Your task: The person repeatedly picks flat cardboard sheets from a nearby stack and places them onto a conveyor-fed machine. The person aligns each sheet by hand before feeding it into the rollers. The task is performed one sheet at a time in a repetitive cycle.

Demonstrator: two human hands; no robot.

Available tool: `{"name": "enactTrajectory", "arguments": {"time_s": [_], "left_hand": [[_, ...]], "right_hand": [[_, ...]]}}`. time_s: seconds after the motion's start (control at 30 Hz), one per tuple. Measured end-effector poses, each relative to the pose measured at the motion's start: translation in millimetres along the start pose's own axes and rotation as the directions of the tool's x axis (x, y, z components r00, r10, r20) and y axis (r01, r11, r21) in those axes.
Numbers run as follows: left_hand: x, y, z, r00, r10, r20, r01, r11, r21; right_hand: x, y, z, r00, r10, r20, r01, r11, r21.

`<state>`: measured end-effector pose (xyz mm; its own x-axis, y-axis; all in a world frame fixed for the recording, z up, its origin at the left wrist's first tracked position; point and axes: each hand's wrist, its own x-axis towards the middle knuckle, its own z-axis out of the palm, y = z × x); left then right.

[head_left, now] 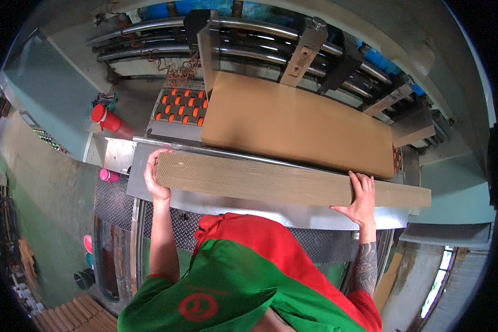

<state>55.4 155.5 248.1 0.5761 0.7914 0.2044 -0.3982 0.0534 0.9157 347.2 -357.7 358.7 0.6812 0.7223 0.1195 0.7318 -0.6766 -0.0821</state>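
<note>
A long stack of corrugated cardboard sheets lies crosswise before me, its fluted edges facing up toward me. My left hand wraps round its left end, with the fingers over the far corner. Toward its right part, my right hand grips it with the thumb on the near side and the fingers at the far edge. The stack's right end reaches past that hand. Just beyond lies a larger pile of brown cardboard on the machine bed, with a thin metal bar between the two.
Metal guide plates and rails stand behind the pile. Orange rollers show at its left. A red flask and a pink bottle are left of the bed. A steel ledge runs under the held stack.
</note>
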Motion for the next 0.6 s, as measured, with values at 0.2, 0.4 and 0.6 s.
{"name": "enactTrajectory", "arguments": {"time_s": [0.2,0.4,0.6], "left_hand": [[-1,-2,-9,0.997,-0.061,0.057,0.062,0.998,-0.016],[-3,10,2,1.0,0.013,0.016,-0.015,0.992,0.125],[-3,1,-8,0.999,-0.045,0.027,0.043,0.998,0.049]], "right_hand": [[8,-8,2,0.997,0.018,0.069,-0.018,1.0,0.001],[12,-14,-2,0.989,0.063,0.131,-0.063,0.998,0.0],[29,-23,-29,0.949,0.082,0.304,-0.072,0.996,-0.044]]}}
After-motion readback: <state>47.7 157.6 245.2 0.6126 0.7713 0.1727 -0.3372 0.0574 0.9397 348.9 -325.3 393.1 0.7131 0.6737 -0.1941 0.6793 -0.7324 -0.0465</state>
